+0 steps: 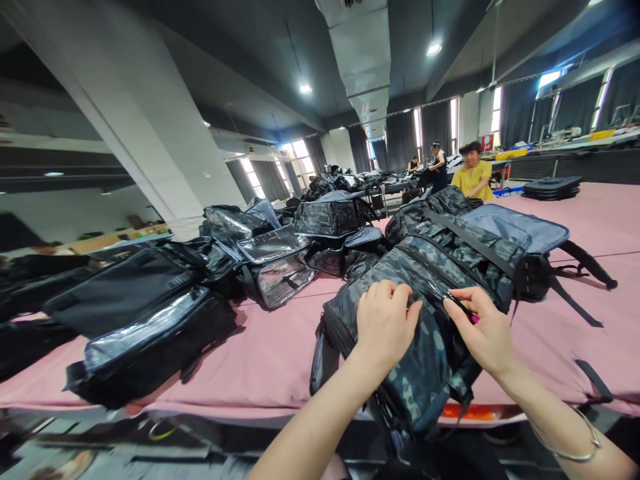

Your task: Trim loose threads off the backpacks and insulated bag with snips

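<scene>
A dark camouflage backpack lies at the table's near edge in front of me, with a zipper running along its upper side. My left hand is closed on the fabric of its top panel, fingers curled and thumb towards the zipper. Beside it, my right hand pinches a slim black item with a magenta spot near the palm, held at the zipper. The fingers hide most of it, so I cannot tell its kind. A metal bangle circles my right wrist.
Another camouflage backpack lies just beyond. To the left are a black bag with silvery lining and several more open bags. A loose strap lies right on the pink table cover. A person in yellow sits across, near stacked black pieces.
</scene>
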Motion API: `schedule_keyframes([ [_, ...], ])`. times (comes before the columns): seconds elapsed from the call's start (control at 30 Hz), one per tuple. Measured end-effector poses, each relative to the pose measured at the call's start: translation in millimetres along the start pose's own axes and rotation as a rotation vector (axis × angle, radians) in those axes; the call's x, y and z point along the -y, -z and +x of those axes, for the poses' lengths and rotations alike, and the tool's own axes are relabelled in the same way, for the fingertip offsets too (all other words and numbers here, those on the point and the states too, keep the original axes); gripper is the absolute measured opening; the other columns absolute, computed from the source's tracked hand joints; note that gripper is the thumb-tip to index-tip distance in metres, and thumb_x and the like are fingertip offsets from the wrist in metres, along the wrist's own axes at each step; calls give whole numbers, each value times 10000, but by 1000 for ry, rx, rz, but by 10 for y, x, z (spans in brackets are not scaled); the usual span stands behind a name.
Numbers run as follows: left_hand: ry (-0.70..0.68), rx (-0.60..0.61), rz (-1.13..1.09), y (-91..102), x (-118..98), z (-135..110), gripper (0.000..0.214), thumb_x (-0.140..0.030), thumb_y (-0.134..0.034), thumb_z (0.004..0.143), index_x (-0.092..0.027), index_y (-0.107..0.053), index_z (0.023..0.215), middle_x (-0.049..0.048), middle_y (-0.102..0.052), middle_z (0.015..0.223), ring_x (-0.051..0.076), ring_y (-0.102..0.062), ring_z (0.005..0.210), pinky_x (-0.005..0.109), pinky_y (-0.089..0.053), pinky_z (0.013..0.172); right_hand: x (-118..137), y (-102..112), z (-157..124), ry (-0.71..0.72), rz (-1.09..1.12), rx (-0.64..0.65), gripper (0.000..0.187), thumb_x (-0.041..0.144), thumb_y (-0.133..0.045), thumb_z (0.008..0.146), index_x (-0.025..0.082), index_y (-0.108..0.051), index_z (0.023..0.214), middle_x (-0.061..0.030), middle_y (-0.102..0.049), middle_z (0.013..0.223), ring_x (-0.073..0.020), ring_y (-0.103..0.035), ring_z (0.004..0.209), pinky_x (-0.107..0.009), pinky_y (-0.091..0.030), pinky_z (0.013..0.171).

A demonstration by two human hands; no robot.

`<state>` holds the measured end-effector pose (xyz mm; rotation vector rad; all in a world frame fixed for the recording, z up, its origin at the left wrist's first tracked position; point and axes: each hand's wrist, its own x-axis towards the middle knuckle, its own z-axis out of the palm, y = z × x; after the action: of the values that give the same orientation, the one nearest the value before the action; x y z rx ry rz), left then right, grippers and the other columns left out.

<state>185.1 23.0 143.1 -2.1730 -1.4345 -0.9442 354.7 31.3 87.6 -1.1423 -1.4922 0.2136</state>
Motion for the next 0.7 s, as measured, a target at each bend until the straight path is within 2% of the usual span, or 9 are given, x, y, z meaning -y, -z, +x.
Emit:
schedule_keyframes([
  [0.07, -33, 69, 68, 28, -39, 89, 121, -309, -603, 800, -191, -594, 824, 57, -590, 845, 216, -544, 830, 347, -440, 702, 5, -11, -1, -11, -7, 7, 293, 457, -515, 859, 184, -564, 955, -54, -662, 891, -175, -634, 796, -249, -470, 647],
  [0.2, -45, 164, 137, 10, -101, 196, 103, -232, -547, 825, -159, -584, 762, 88, -582, 782, 233, -554, 795, 347, -439, 669, 8, -19, 5, -30, -21, 23, 306, 470, -516, 856, 184, -561, 955, -48, -661, 863, -178, -633, 785, -246, -461, 624],
  [0.33, 61, 212, -38, -68, -39, 208, 122, -196, -475, 852, -146, -560, 780, 84, -603, 803, 201, -574, 762, 318, -445, 664, 7, -5, -1, -28, -25, 46, 307, 480, -516, 852, 190, -558, 943, -38, -654, 861, -167, -625, 763, -238, -450, 606],
  [0.43, 155, 193, -219, -113, 57, 197, 129, -204, -467, 859, -162, -537, 760, 48, -612, 784, 163, -571, 733, 288, -438, 666, 29, 16, -8, 3, -9, 87, 285, 462, -518, 855, 192, -561, 934, -18, -640, 802, -142, -606, 690, -231, -449, 604],
  [0.53, 185, 148, -289, -139, 113, 179, 136, -190, -464, 852, -162, -531, 737, 37, -611, 770, 152, -564, 737, 276, -428, 668, 59, 29, -1, 83, -32, 129, 251, 430, -512, 859, 194, -570, 924, 3, -619, 726, -122, -575, 605, -224, -446, 577],
  [0.7, 198, 139, -288, -161, 77, 149, 142, -196, -451, 857, -160, -529, 743, 36, -604, 775, 156, -559, 743, 278, -424, 673, 60, 9, 20, 233, -113, 154, 210, 369, -492, 874, 189, -567, 954, -19, -652, 838, -118, -605, 644, -223, -469, 604],
])
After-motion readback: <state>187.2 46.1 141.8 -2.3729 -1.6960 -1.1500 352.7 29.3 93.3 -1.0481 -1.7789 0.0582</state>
